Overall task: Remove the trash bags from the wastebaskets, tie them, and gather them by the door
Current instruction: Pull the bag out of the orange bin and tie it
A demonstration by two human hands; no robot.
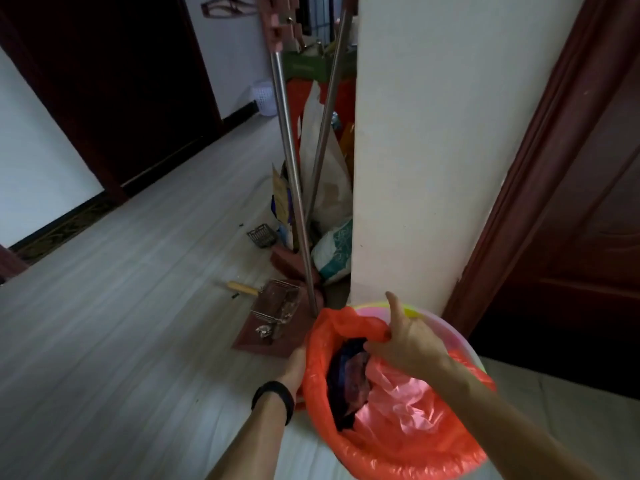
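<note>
Beside white pillar (415,168), orange bag (398,455) sits in wastebasket (464,341), not lifted yet. Right hand (408,344) grip pinches rim on pillar side. Left hand (294,365) on side away from pillar, grip hidden, cannot tell. Removal step. Next: gather rim, lift clear.

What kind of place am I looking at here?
Probably a home hallway corner used for storage: a dark wooden door frame, metal poles leaning by a white pillar, and a wastebasket lined with an orange trash bag.
</note>
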